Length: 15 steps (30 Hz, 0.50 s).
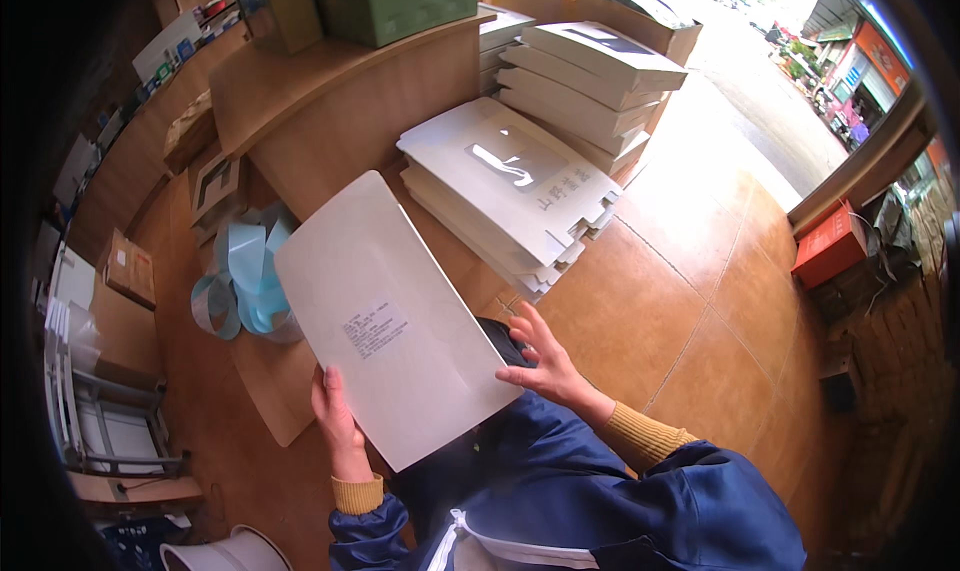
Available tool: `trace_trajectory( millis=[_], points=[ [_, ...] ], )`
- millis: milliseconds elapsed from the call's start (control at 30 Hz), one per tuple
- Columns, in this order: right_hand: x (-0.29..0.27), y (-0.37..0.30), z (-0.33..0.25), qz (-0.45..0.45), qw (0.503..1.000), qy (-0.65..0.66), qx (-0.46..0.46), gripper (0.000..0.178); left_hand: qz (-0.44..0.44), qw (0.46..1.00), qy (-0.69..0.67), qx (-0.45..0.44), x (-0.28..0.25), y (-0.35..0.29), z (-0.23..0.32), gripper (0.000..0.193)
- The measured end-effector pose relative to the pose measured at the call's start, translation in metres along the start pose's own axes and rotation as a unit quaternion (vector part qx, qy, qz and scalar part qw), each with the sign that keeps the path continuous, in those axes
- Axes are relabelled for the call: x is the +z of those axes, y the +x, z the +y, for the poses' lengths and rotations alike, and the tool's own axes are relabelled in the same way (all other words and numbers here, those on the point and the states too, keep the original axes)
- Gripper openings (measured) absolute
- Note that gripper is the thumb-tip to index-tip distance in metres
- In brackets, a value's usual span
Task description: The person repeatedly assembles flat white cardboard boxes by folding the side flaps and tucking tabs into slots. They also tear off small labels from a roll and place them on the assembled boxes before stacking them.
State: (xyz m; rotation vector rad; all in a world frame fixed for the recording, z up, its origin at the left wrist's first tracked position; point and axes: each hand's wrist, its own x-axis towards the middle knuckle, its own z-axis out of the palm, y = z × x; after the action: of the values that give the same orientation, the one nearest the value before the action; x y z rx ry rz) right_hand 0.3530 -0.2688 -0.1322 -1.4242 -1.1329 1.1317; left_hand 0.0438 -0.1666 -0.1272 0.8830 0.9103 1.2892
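Note:
A flat white cardboard box (390, 251) with a small printed label (374, 328) is tilted in front of me. My left hand (338, 418) grips its left edge, thumb on top and the other fingers mostly hidden behind. At the lower right edge of the box, my right hand (552, 361) is open with its fingers spread. Its thumb tip is at the edge of the box; whether it presses there I cannot tell. Just beyond lies a pile of flat white box blanks (445, 143) with notched tabs and a dark printed panel on top.
Folded white boxes (590, 66) are stacked behind the blanks. Loops of light blue ribbon (250, 271) sit left of the box. A green bin (400, 6) stands on the wooden counter (330, 81). On the tiled floor at right is a red box (830, 244); a white bucket (228, 551) is lower left.

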Motion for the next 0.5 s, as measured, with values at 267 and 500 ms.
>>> trace_trajectory(
  millis=[267,500],
  points=[
    [-0.083,-0.001,-0.09,0.234,0.925,0.163,-0.249,0.071,-0.203,0.974,0.02,0.095,0.176,0.051,0.036,0.058],
    [-0.265,0.126,-0.196,0.466,0.605,-0.436,-0.477,0.071,-0.112,0.985,0.121,-0.057,0.186,0.062,-0.002,0.062]
  ],
)
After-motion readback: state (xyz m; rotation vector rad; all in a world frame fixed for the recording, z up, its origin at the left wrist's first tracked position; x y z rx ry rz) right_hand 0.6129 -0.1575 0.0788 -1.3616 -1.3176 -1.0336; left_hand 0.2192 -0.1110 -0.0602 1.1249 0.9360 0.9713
